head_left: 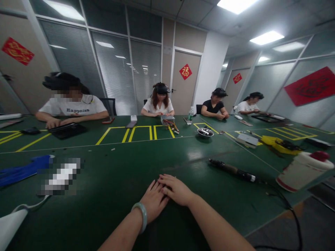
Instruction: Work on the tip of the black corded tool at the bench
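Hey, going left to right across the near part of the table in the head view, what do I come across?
Blue glove, left hand, right hand, black corded pen-shaped tool, white container.

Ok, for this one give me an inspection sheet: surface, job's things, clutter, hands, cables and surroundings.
Surface: green tabletop, with yellow tape markings towards the far side.
Job's things: dark cylindrical tool lying to the right of the hands, untouched.
Clutter: blue glove-like item at left, metal bowl ahead, beige container at right.
Hands: left hand and right hand together, right fingers overlapping the left hand; no object visible in either.
Cables: black cable trailing at right, beyond the tool; pale cord at left.
Surroundings: four people in dark headgear seated opposite; red decorations behind.
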`<state>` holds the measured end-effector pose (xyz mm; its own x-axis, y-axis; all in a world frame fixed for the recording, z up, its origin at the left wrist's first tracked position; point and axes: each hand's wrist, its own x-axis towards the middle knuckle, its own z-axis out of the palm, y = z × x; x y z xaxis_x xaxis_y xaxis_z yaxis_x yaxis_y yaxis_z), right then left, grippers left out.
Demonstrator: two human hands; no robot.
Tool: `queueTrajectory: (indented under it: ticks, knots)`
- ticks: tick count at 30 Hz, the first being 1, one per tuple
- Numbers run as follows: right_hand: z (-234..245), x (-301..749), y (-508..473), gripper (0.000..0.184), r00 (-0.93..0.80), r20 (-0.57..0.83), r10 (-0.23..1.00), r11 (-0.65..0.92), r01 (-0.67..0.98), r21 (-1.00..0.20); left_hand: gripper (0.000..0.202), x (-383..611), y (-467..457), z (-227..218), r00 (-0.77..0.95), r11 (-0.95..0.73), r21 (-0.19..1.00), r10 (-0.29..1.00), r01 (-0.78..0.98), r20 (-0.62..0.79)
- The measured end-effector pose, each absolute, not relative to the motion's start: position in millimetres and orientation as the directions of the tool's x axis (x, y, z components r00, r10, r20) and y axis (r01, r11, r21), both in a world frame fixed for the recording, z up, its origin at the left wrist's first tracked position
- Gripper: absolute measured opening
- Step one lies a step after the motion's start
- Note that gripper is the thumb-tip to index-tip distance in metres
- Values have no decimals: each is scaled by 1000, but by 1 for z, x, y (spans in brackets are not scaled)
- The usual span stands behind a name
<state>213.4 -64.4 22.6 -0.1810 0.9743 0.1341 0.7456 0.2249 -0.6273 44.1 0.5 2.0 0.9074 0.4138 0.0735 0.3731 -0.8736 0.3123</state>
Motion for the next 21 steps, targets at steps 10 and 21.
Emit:
queueTrajectory:
  ticks: [10,21]
  knots:
    - [17,242,-64,38,-26,248,968,182,756,-629,56,42,4,2,903,-848,368,427,381,48]
    - [15,433,-166,54,787,610,95,-742,465,-484,56,39,4,13,906,-830,392,424,398,-22]
